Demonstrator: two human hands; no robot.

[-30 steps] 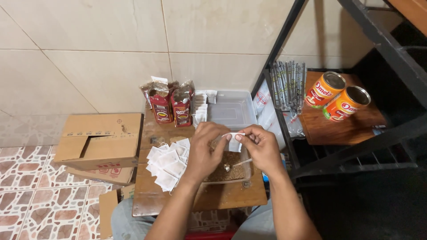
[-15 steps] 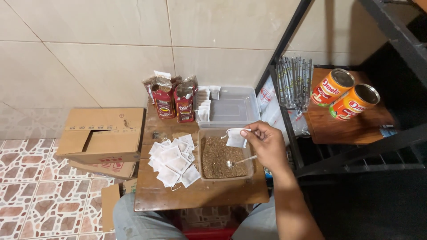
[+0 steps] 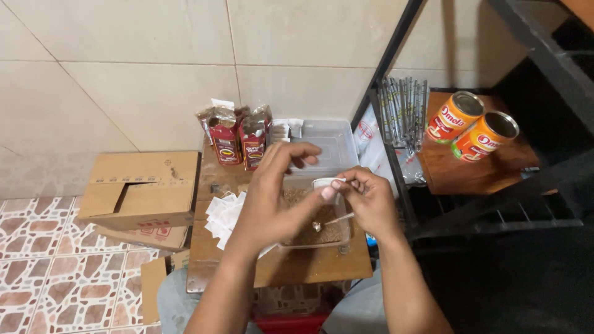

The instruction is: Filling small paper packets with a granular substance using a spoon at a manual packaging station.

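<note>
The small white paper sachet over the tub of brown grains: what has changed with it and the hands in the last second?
Half a second ago only the right hand held the small white paper sachet; the left hand was out of view. It has come back in and pinches the sachet too, above the clear plastic tub of brown grains. The metal spoon, white sachet pile, red packets and orange cans stayed put.
</note>
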